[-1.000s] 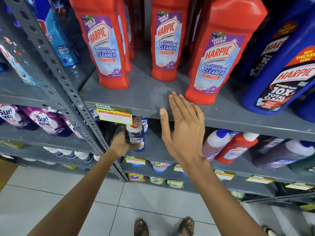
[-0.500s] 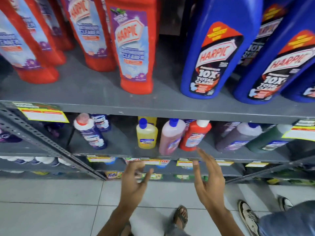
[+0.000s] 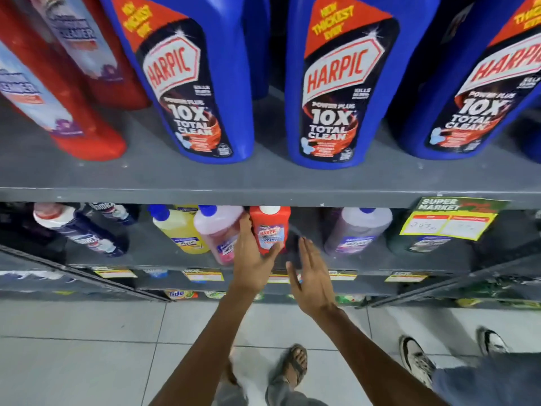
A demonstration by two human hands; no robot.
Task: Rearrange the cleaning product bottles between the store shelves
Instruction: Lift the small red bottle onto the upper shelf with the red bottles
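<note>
Grab step: left hand (image 3: 251, 262) spread, fingers touching small red plastic Harpic bottle (image 3: 270, 230) on lower grey metal shelf (image 3: 439, 263), not yet clamped. Right hand (image 3: 311, 276) open, empty, beside it. Next: close the grip, then lift out.

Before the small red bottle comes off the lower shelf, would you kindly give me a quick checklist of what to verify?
1. Left hand on the small red Harpic bottle: fingers lie along its left side, thumb under its base; ok for contact, a closed grip cannot tell.
2. Right hand free: open, apart from the bottle; ok.
3. Pink bottle clearance: it sits against the left hand's fingers; not ok, may get nudged.
4. Space to the bottle's right: a dark gap before the purple bottle; ok.
5. Upper shelf edge directly above the cap: little headroom; cannot tell.
</note>
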